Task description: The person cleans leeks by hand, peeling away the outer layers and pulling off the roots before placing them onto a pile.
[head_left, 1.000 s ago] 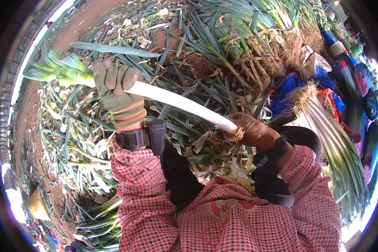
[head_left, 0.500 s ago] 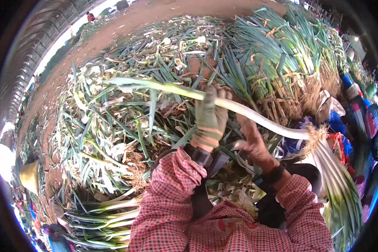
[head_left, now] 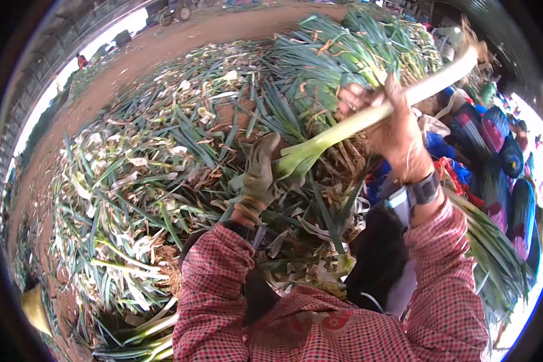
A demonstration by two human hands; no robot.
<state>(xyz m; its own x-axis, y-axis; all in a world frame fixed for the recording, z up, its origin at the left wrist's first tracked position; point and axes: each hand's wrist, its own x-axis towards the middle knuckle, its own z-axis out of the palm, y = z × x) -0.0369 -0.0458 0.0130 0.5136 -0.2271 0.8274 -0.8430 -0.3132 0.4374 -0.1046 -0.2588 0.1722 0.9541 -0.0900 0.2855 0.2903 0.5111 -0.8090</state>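
Note:
A leek (head_left: 353,123) slants across in front of me, its white root end raised at upper right and its green leaf end low on the left. Bare, with a strap at the wrist, my right hand (head_left: 399,137) is closed round the pale stem. My left hand (head_left: 260,178) wears a soiled glove and is closed at the green leaf end, its thumb pointing up; the glove partly hides the leaves there. Under both hands lie loose leaf scraps (head_left: 320,232).
A pile of untrimmed leeks (head_left: 344,54) with roots stands beyond my right hand. Leaf waste (head_left: 133,175) spreads over the ground on the left. Trimmed leeks (head_left: 142,338) lie at lower left, more leeks (head_left: 495,250) at right. Dark netted bundles (head_left: 513,193) line the right edge.
The leek has swung so its root end points up and right. My right hand has risen and closed round the stem; my left has shifted left and down to the leaf end.

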